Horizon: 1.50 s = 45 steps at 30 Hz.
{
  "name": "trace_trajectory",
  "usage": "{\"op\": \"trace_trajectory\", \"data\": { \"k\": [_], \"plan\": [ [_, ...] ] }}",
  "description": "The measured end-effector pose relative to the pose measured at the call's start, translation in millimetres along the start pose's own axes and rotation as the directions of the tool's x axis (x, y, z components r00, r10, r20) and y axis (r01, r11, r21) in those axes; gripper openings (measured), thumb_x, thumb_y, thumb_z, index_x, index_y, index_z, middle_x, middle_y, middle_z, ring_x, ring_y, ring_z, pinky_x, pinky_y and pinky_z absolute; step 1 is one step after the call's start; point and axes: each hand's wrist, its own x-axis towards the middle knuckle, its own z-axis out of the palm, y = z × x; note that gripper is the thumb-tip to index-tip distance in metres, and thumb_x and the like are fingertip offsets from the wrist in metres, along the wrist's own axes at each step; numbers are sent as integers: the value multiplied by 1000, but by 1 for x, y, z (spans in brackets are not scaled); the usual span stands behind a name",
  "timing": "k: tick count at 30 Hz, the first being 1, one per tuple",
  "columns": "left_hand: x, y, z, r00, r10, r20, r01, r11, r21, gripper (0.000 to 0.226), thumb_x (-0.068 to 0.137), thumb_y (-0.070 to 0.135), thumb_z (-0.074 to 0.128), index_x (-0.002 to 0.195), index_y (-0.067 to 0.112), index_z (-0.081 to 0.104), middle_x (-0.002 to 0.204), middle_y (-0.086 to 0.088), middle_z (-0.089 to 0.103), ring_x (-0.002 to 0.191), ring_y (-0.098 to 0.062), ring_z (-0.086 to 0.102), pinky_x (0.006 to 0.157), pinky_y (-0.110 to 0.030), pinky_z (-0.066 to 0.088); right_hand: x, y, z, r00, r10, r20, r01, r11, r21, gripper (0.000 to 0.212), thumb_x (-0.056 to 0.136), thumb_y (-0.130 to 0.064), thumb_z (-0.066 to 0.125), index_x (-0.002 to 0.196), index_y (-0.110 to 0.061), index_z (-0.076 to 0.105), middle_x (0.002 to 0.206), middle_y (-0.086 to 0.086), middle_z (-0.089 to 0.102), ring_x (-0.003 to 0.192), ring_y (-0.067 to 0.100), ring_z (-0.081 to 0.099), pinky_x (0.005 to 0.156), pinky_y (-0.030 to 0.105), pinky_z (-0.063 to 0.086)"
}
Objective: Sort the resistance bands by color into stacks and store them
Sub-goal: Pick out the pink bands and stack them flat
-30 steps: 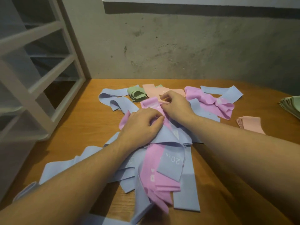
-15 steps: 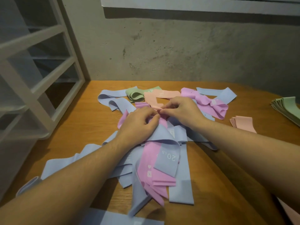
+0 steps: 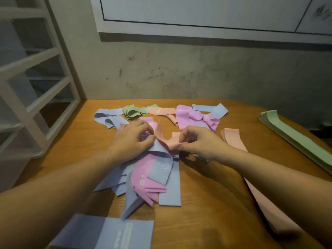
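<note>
Your right hand [image 3: 199, 141] pinches the peach band [image 3: 168, 141] between thumb and curled fingers, just above the mixed pile [image 3: 152, 173] at mid-bench [image 3: 206, 194]. Your left hand [image 3: 134, 139], fingers curled, presses and grips the pile's blue band [image 3: 159, 150]. Both forearms reach forward.

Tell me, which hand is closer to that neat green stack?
Right. The right hand sits mid-table, nearer the green stack at the right edge; the left hand lies farther left.
</note>
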Motion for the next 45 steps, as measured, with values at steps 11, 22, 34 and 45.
{"op": "trace_trajectory", "data": {
  "k": [11, 22, 34, 45],
  "plan": [
    [-45, 73, -19, 993, 110, 39, -109, 994, -27, 56, 91, 61, 36, 99, 26, 79, 96, 8, 61, 92, -11, 53, 82, -45, 46, -92, -19, -11, 997, -66, -40, 73, 973, 217, 10, 88, -39, 74, 91, -30, 76, 87, -15, 73, 87, 12, 70, 66, 24, 59],
    [-94, 148, -17, 913, -306, 272, 409, 661, -629, 34, 106, 42, 42, 119, 28, 70, 106, 4, 74, 95, -15, 69, 88, -38, 57, -145, -22, 2, 992, 104, -70, -61, 889, 455, 15, 95, -35, 68, 102, -23, 74, 106, 1, 70, 100, 21, 67, 83, 38, 63],
    [-104, 177, -19, 772, -376, 513, 585, 103, -805, 35, 92, 0, 65, 120, 22, 65, 125, -14, 63, 110, -33, 68, 85, -38, 60, -171, -18, 30, 992, 116, -39, -86, 885, 458, 11, 91, -24, 74, 97, -19, 66, 108, 1, 68, 107, 20, 65, 80, 29, 62],
    [-103, 185, -6, 814, -409, 414, 500, 127, -857, 57, 90, -21, 48, 115, 27, 66, 130, -3, 63, 120, -29, 59, 94, -45, 56, -173, -7, 29, 941, 324, -100, -143, 645, 751, 43, 83, -45, 77, 106, -12, 63, 82, 7, 70, 69, 22, 62, 59, 31, 50]
  ]
}}
